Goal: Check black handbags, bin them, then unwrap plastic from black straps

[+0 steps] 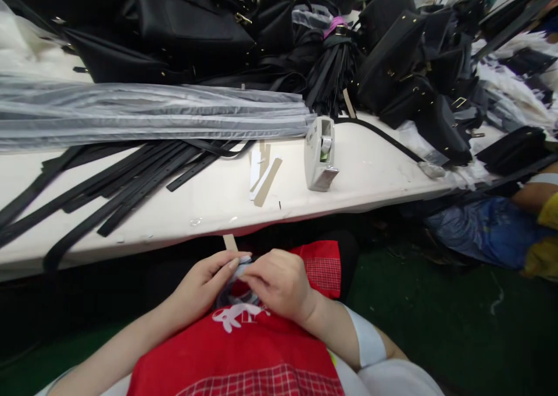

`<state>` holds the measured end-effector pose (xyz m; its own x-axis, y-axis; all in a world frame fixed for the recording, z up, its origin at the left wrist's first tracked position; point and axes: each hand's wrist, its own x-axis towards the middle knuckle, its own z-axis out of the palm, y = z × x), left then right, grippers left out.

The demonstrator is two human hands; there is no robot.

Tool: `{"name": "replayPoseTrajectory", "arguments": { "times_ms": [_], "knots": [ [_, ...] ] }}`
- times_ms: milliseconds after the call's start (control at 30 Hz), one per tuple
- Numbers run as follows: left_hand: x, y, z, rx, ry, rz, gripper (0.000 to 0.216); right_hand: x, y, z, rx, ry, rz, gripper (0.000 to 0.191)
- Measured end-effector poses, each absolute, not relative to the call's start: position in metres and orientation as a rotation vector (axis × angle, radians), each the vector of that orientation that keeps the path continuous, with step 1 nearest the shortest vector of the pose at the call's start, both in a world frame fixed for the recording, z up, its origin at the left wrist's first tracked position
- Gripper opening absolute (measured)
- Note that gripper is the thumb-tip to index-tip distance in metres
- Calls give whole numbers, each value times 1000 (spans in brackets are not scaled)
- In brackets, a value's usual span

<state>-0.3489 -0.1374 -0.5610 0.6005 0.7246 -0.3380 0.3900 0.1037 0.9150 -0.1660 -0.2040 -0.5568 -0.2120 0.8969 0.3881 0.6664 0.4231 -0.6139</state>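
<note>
Over my lap, my left hand (208,279) and my right hand (281,282) meet with closed fingers on a greyish strap wrapped in thin plastic (239,270). Part of the strap curves down below the fingers toward the red apron (235,343). A beige card strip (229,242) sticks up beyond my left fingertips; how it joins the strap is hidden. Similar card strips (267,182) lie on the white table ahead of my hands. To their right stands a pale tape dispenser (320,153).
Plastic-wrapped grey straps (152,114) stretch across the table (361,169). Bare black straps (131,189) lie at left, some over the front edge. Black bags (187,24) are heaped behind, with a bundle of black straps (333,64). Another person's jeans (483,230) show at right.
</note>
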Motion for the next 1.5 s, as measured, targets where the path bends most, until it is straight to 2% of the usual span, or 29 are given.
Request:
{"name": "replayPoseTrajectory", "arguments": {
  "times_ms": [133, 267, 400, 500, 600, 833, 967, 1067, 1200, 1500],
  "knots": [
    [-335, -139, -547, 1675, 784, 284, 33, -158, -191, -560, -1464, -1609, 619, 15],
    [-327, -147, -541, 1824, 820, 274, 26, -154, -186, -570, -1512, -1357, 880, 22],
    [-326, -151, -540, 1865, 754, 292, 26, -149, -181, -587, -1494, -1116, 1328, 43],
    [-325, -153, -536, 1876, 709, 314, 25, -149, -176, -594, -1374, -1077, 1616, 43],
    [-325, -156, -534, 1911, 781, 338, 27, -153, -177, -589, -1365, -1139, 1514, 36],
    [-344, -167, -547, 1860, 951, 359, 21, -168, -209, -560, -1437, -1642, 729, 24],
    [-350, -173, -557, 1845, 975, 391, 17, -164, -220, -557, -1346, -1799, 609, 26],
    [-342, -176, -558, 1872, 985, 411, 16, -154, -226, -557, -1330, -1749, 642, 31],
    [-316, -175, -547, 1884, 987, 372, 20, -132, -232, -558, -1372, -1575, 761, 23],
    [-273, -168, -525, 1869, 768, 126, 28, -89, -228, -553, -1336, -1279, 1456, 13]
  ]
}}
